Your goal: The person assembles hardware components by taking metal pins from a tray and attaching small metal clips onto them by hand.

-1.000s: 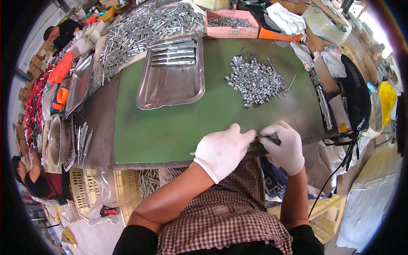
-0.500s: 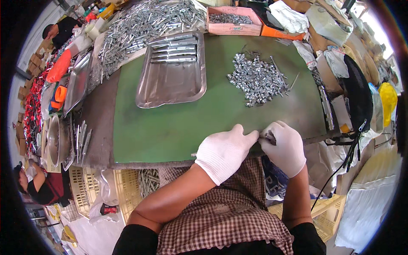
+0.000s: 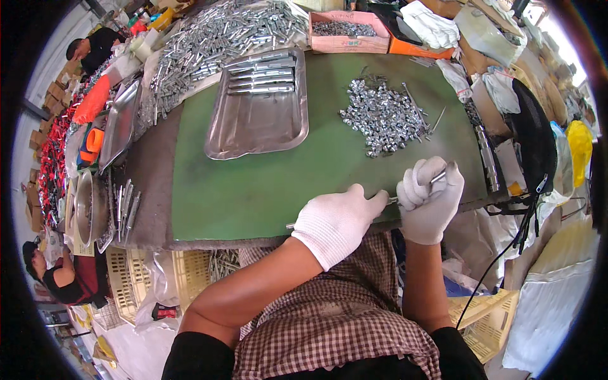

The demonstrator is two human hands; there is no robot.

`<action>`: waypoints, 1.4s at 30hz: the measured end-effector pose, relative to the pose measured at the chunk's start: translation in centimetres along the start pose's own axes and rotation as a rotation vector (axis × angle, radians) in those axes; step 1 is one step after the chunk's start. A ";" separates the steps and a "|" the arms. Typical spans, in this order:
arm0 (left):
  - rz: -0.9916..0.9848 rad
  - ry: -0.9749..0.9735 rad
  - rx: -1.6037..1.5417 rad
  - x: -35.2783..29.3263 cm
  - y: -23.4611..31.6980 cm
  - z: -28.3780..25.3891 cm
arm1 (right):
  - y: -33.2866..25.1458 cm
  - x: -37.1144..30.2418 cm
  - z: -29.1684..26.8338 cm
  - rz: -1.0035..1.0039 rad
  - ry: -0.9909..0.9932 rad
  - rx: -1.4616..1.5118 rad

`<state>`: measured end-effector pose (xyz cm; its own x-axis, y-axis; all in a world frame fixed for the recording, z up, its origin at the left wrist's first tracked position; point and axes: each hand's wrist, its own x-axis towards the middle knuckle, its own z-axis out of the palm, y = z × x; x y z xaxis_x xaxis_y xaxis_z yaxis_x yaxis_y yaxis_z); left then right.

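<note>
Both of my hands wear white gloves and work above the near edge of the green mat (image 3: 266, 196). My left hand (image 3: 335, 221) is closed around a slim metal rod (image 3: 392, 201); its tip pokes out toward the right hand, and the glove covers most of it. Just to the right, my right hand (image 3: 427, 202) has its fingers curled around a small shiny metal piece (image 3: 437, 178), mostly hidden by the fingers. Beyond the right hand lies a heap of small silvery metal parts (image 3: 383, 117). A metal tray (image 3: 256, 126) holds several pen-like metal rods (image 3: 261, 81) at its far end.
A large pile of metal rods (image 3: 221, 38) spreads along the back left. Behind the mat stands a pink box (image 3: 348, 43) of small parts. Thin pins (image 3: 438, 119) lie beside the heap. Yellowish crates (image 3: 190, 278) stand below the left edge. Two other people are at the far left.
My right hand has moved up and slightly right, turning so its curled fingers show. The rod tip now shows between the hands. My left hand has stayed nearly in place.
</note>
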<state>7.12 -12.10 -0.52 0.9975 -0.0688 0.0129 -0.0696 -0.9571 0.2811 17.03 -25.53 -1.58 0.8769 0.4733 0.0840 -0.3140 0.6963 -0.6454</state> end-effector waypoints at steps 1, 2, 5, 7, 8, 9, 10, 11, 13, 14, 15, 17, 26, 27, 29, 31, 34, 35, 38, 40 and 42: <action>-0.005 -0.017 0.001 0.0 0.0 -0.1 | 0.5 0.1 -0.1 0.001 0.001 0.003; -0.005 -0.020 0.002 0.1 0.1 -0.1 | 1.1 0.2 -0.5 -0.016 -0.020 0.009; -0.007 -0.004 0.015 0.0 0.2 0.0 | 1.8 -0.1 -0.5 -0.024 -0.008 -0.001; -0.001 -0.007 0.014 0.5 0.1 -0.5 | 2.5 -0.2 -0.3 -0.169 -0.026 -0.405; 0.000 -0.012 0.015 0.8 0.1 -0.7 | 2.6 -0.1 -0.1 -0.235 -0.055 -0.455; 0.016 -0.011 0.061 0.8 0.4 -0.8 | 2.5 -0.4 -0.1 -0.226 -0.048 -0.453; 0.032 -0.010 0.107 0.7 0.6 -0.9 | 2.4 -0.5 0.0 -0.219 -0.001 -0.359; 0.029 -0.016 0.106 0.8 0.7 -0.8 | 2.3 -0.6 0.1 -0.212 0.045 -0.265; -0.003 -0.009 0.134 1.2 1.2 -1.3 | 2.1 -0.2 0.4 -0.198 0.046 -0.185; -0.006 0.023 0.143 1.1 1.3 -0.6 | 2.1 -0.2 0.2 -0.138 0.113 -0.076; 0.000 0.036 0.151 1.0 1.2 0.3 | 2.0 0.0 -0.1 -0.084 0.176 0.033; -0.007 0.142 0.070 1.1 0.7 2.1 | 1.7 0.7 -0.5 -0.045 0.210 0.075; -0.001 0.210 0.030 0.5 0.4 2.2 | 1.6 0.1 -1.3 -0.060 0.058 0.134; -0.004 0.195 0.013 0.4 0.4 2.2 | 1.9 0.0 -1.1 -0.073 0.044 0.097; -0.002 0.212 0.011 0.5 0.4 2.3 | 2.0 0.0 -0.8 -0.081 0.033 0.064; -0.005 0.221 0.006 0.4 0.5 2.5 | 1.9 -0.1 -0.6 -0.056 0.078 0.053; -0.004 0.185 0.019 0.7 0.5 2.5 | 2.3 0.1 -0.7 -0.094 0.025 -0.386; 0.005 0.185 0.034 0.7 0.4 2.5 | 2.5 0.0 -0.8 -0.087 0.032 -0.383; -0.022 0.174 0.073 1.3 1.5 2.4 | 2.7 -0.7 -0.5 -0.299 0.107 -0.574; -0.019 0.190 0.145 2.4 2.4 2.5 | 1.8 -0.1 -1.5 -0.239 0.096 -0.291; 0.003 0.213 0.125 2.3 1.4 2.5 | 1.8 0.3 -1.6 -0.153 0.112 -0.154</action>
<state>9.29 -14.30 -2.47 0.9755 -0.0238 0.2189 -0.0600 -0.9852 0.1603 17.32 -25.01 -3.87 0.9476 0.2998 0.1107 -0.1225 0.6607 -0.7406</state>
